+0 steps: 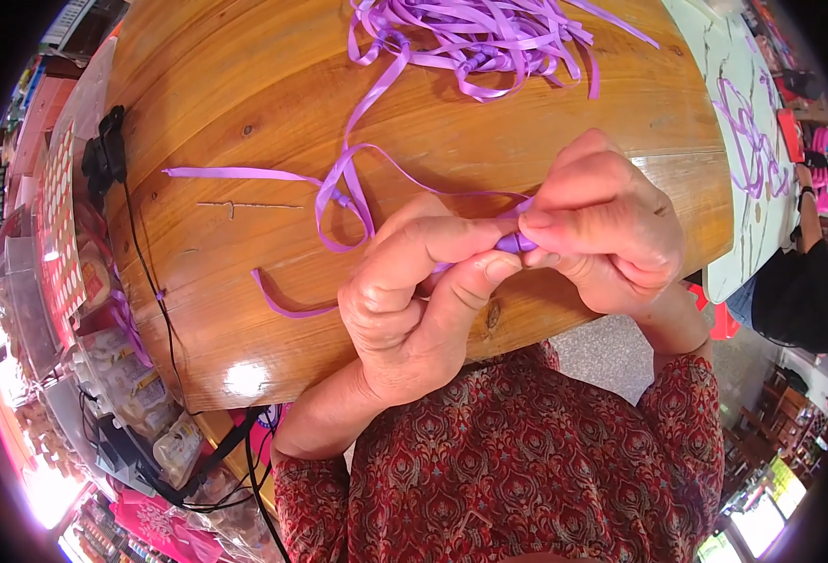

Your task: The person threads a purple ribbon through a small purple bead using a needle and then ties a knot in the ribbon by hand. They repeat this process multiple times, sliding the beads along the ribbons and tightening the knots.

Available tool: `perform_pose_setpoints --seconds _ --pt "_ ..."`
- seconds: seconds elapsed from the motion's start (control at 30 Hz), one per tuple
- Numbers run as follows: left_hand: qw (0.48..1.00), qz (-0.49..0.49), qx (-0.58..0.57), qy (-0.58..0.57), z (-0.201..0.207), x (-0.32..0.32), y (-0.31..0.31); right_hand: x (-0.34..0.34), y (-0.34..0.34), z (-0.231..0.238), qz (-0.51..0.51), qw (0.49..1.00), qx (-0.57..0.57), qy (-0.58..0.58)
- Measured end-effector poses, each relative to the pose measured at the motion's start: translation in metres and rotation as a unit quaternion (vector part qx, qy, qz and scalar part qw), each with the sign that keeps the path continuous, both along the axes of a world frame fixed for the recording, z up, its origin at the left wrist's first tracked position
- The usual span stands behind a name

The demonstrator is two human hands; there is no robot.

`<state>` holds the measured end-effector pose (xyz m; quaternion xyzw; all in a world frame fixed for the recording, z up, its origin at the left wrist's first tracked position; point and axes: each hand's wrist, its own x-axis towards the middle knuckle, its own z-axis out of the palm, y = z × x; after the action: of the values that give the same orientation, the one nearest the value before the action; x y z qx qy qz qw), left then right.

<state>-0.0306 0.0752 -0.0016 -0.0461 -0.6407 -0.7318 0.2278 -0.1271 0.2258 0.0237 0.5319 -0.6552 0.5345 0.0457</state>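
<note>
Both my hands meet in front of my body, just above the near side of the wooden table (273, 122). A small, dark purple plastic piece (515, 243), like a bead or cord end, sits between their fingertips. My left hand (405, 300) pinches it between thumb and forefinger. From the other side, my right hand (611, 230) pinches the piece and the purple ribbon at it. That ribbon (236, 174) trails leftward in loops, with another purple piece (343, 199) on it. Fingers partly hide where ribbon and plastic piece join.
A heap of purple ribbons (489, 42) lies at the far side. A thin twisted wire (245, 205) rests on the left. A black cable (142, 244) runs down the left edge beside packed goods. Right, a white marbled table (714, 66) holds more ribbon; a person in black (794, 296) is beyond.
</note>
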Motion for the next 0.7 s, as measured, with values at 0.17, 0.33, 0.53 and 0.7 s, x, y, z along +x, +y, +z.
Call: perform_pose_setpoints --seconds 0.17,0.33,0.53,0.7 --pt "0.989 -0.053 0.137 -0.030 0.000 0.004 0.002 0.000 -0.001 0.001 -0.011 1.000 -0.001 0.020" --pt "0.985 -0.061 0.161 -0.021 -0.001 0.005 0.004 0.002 -0.001 0.002 -0.004 1.000 0.010 0.027" --pt "0.967 -0.068 0.243 -0.040 0.001 0.006 0.011 0.006 -0.002 -0.001 -0.022 0.998 0.017 0.058" --pt "0.978 -0.060 0.199 -0.013 -0.005 0.007 0.011 0.012 -0.008 -0.004 -0.063 0.995 -0.037 0.069"
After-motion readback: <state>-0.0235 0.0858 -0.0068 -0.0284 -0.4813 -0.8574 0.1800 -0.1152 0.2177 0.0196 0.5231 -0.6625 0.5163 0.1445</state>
